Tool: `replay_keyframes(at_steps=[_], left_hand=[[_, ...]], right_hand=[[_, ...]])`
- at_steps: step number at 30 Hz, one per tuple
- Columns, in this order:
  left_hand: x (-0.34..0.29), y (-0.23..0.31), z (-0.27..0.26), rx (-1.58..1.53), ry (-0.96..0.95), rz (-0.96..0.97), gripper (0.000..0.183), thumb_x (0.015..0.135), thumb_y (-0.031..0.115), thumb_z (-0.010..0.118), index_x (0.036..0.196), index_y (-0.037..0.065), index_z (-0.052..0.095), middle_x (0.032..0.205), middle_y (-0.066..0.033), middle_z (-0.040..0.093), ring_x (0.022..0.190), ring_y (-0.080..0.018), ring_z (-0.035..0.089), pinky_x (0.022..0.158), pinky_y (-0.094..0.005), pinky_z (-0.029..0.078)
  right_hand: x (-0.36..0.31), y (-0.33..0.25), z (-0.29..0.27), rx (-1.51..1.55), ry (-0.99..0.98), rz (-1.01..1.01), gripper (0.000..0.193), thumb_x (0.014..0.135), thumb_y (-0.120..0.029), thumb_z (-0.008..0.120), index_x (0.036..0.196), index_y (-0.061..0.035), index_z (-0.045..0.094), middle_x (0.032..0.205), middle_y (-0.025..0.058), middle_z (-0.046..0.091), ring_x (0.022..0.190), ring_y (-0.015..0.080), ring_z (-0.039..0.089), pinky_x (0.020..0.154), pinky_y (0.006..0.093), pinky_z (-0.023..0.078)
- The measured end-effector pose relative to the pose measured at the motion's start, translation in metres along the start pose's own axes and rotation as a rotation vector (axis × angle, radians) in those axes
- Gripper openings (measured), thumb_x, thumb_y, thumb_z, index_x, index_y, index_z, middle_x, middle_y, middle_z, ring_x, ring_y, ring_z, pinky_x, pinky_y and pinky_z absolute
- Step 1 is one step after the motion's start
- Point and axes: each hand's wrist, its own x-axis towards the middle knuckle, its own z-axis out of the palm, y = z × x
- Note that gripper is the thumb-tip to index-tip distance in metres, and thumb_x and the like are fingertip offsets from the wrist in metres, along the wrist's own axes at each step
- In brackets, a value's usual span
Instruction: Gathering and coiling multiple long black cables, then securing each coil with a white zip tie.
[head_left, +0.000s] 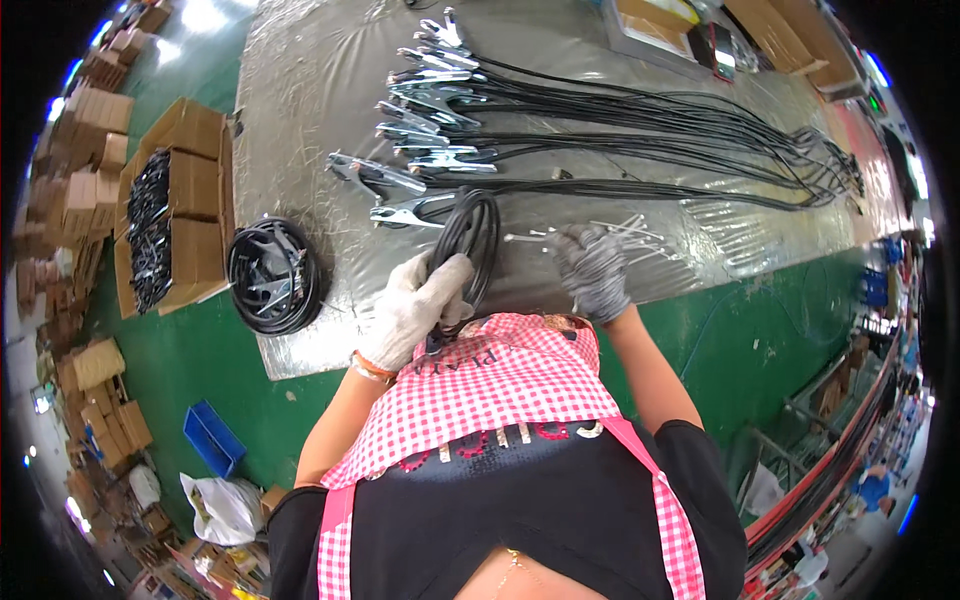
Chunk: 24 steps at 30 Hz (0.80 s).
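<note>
My left hand [425, 300], in a white knit glove, is closed around a looped bundle of black cable [480, 235] at the near edge of the table. A silver clamp [410, 212] lies just beyond the bundle. My right hand [592, 268], in a grey striped glove, is over a scatter of white cable ties [635, 236]. Its fingers are curled in, and what they hold, if anything, is hidden. Farther back, several silver clamps [430, 100] on long black cables [640, 105] lie stretched across the table.
A finished-looking coil of black cable [272, 275] with clamps sits at the table's left edge. Beside it stands a cardboard box [195, 185] filled with dark parts. Boxes [655, 30] are at the far right, and a blue bin [213, 438] is on the green floor.
</note>
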Motion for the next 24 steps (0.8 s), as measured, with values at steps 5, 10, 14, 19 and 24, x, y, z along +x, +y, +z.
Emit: replay_keyframes(at_steps=[5,10,14,19,24], left_hand=[[0.0,-0.001,-0.007,0.142,-0.094,0.048,0.028,0.091,0.027,0.057,0.091,-0.001,0.057,0.068,-0.0041,0.056,0.065,-0.0104,0.055,0.062,-0.0261,0.045],[-0.011,-0.01,-0.006,0.393,-0.004,0.487,0.025,0.094,0.02,0.052,0.107,-0.001,0.058,0.079,-0.004,0.059,0.071,-0.0117,0.055,0.066,-0.0284,0.045],[-0.007,-0.015,0.0,0.151,0.024,0.261,0.025,0.092,0.013,0.056,0.113,0.0,0.06,0.083,-0.0017,0.059,0.072,-0.0072,0.052,0.065,-0.0246,0.044],[-0.003,-0.014,0.004,0.103,0.054,0.239,0.032,0.09,0.013,0.059,0.12,0.0,0.058,0.082,0.0005,0.058,0.07,-0.0044,0.05,0.062,-0.0219,0.043],[0.005,-0.02,0.005,0.01,0.084,0.331,0.041,0.086,0.016,0.063,0.123,-0.003,0.057,0.098,-0.0074,0.063,0.082,-0.009,0.057,0.071,-0.0228,0.048]], right_hand=[[0.025,-0.066,0.006,0.179,0.068,-0.141,0.026,0.07,-0.024,0.066,0.095,-0.0178,0.068,0.091,0.0013,0.064,0.08,0.023,0.059,0.074,0.0427,0.049],[0.031,-0.077,0.01,0.065,0.127,-0.223,0.027,0.067,-0.026,0.066,0.094,-0.0229,0.067,0.091,-0.0054,0.063,0.085,0.0159,0.057,0.084,0.0434,0.043],[0.032,-0.065,-0.012,-0.013,0.18,-0.265,0.02,0.071,-0.023,0.069,0.09,-0.026,0.067,0.09,-0.0073,0.063,0.083,0.0146,0.057,0.095,0.0408,0.038],[0.037,-0.075,-0.029,0.328,0.316,-0.16,0.023,0.073,-0.017,0.074,0.095,-0.0212,0.067,0.087,-0.0064,0.066,0.084,0.0157,0.06,0.086,0.0374,0.044],[0.046,-0.094,-0.012,0.959,0.194,0.25,0.054,0.081,-0.026,0.072,0.128,-0.0115,0.05,0.074,0.001,0.064,0.067,0.0171,0.06,0.065,0.0308,0.048]])
